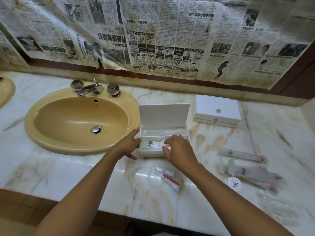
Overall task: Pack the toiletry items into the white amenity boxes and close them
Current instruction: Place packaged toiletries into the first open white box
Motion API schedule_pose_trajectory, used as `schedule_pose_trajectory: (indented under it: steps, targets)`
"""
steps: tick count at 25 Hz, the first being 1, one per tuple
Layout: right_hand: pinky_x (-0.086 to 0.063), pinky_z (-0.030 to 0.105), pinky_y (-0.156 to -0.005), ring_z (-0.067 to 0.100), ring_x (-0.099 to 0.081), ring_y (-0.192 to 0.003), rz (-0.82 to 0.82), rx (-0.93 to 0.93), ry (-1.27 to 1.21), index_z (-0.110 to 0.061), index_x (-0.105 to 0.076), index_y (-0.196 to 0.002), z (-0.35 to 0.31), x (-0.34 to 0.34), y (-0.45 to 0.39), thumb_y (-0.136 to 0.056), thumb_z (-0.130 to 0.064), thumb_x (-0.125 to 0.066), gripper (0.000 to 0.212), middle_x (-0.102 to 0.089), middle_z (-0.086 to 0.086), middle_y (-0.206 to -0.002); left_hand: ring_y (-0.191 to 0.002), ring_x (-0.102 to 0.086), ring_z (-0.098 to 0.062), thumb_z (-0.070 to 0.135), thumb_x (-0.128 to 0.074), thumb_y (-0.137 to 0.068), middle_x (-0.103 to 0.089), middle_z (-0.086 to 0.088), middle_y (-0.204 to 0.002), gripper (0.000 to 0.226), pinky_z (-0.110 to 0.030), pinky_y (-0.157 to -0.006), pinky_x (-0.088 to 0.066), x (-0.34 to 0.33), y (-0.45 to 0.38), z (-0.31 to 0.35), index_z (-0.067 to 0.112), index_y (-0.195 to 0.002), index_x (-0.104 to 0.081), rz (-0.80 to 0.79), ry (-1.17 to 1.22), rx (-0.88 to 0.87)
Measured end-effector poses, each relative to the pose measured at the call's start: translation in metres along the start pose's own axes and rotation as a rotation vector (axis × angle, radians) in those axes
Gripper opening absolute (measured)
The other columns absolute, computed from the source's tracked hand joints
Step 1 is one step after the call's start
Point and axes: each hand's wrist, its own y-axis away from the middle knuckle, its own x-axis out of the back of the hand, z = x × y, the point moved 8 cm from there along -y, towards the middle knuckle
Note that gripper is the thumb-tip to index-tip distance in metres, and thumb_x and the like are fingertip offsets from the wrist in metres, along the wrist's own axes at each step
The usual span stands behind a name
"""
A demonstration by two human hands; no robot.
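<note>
Two hands at the open amenity box (163,114), just right of the yellow sink (81,120). Left hand (128,143) braces the box's left wall, fingers spread and fairly straight. Right hand (179,149) curls over the front compartments, fingertips pinching a small packet (167,145) with a red mark. Right of the box lie wrapped toothbrush packets (243,155); behind them, a closed amenity box (217,110).
</note>
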Motion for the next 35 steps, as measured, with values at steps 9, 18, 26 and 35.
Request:
schedule_pose_trajectory:
  steps: [9, 18, 26, 35]
  targets:
    - [-0.045, 0.033, -0.075, 0.03, -0.057, -0.102, -0.28, 0.012, 0.051, -0.007, -0.063, -0.103, -0.011, -0.043, 0.034, -0.087, -0.017, -0.052, 0.021, -0.059, 0.006, -0.111, -0.115, -0.051, -0.02, 0.026, -0.039, -0.104, -0.043, 0.0, -0.134, 0.05, -0.048, -0.072, -0.062, -0.001, 0.002, 0.001, 0.038, -0.151, -0.024, 0.02, -0.006, -0.007]
    - [-0.039, 0.031, -0.074, 0.029, -0.051, -0.107, -0.394, 0.019, 0.107, -0.005, -0.057, -0.103, -0.006, -0.065, 0.045, -0.085, -0.014, -0.064, 0.021, -0.055, 0.011, -0.114, -0.113, -0.051, -0.02, 0.026, -0.039, -0.105, -0.044, 0.001, -0.129, 0.05, -0.046, -0.072, -0.062, -0.002, 0.002, 0.001, 0.037, -0.151, -0.023, 0.028, 0.0, -0.006]
    - [-0.043, 0.031, -0.069, 0.026, -0.058, -0.099, -0.274, -0.02, 0.006, -0.01, -0.063, -0.098, -0.009, -0.043, 0.032, -0.076, -0.002, -0.063, 0.023, -0.061, 0.004, -0.107, -0.114, -0.05, -0.02, 0.026, -0.039, -0.105, -0.042, 0.002, -0.13, 0.05, -0.049, -0.074, -0.061, -0.001, 0.0, 0.0, 0.038, -0.151, -0.024, 0.024, -0.007, -0.007]
    - [-0.044, 0.032, -0.074, 0.023, -0.052, -0.103, 0.005, -0.022, -0.068, -0.014, -0.068, -0.105, -0.001, 0.024, -0.012, -0.089, -0.002, -0.049, 0.028, -0.061, 0.004, -0.103, -0.114, -0.05, -0.019, 0.027, -0.039, -0.104, -0.044, 0.0, -0.131, 0.05, -0.05, -0.074, -0.061, 0.0, -0.001, -0.002, 0.038, -0.151, -0.024, 0.019, -0.006, -0.002]
